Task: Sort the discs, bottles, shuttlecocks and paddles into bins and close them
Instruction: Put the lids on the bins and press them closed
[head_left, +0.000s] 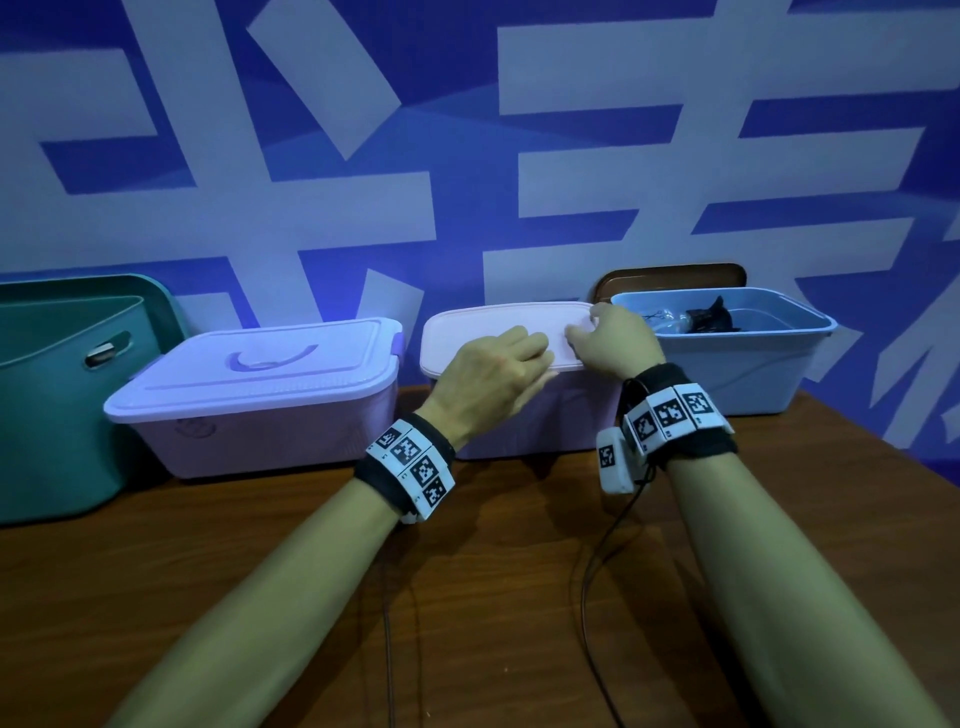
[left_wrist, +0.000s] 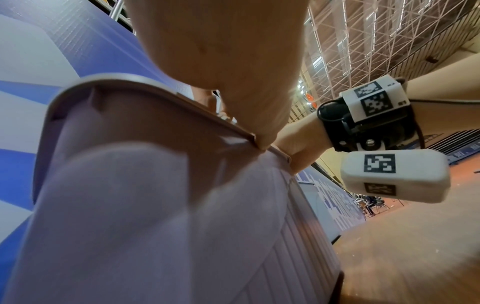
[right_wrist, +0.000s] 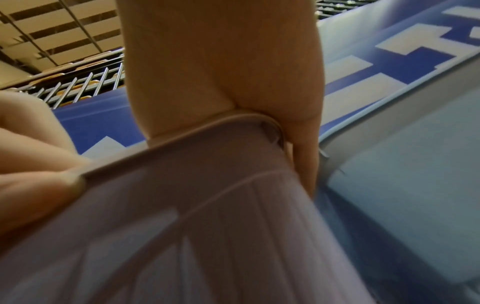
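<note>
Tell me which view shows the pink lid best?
The head view: the whole pink lid shows on its bin, with the left hand and right hand on it. Both wrist views show only its edge from below, blurred.

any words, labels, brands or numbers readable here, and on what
None can be read as text.
Wall banner: huge white strokes, cropped, not legible as words.
Wristband tags: black-and-white square code patterns, no letters.
Purple bin: round embossed mark on its front, too faint to read.
Far banner in the left wrist view: blurred.
</note>
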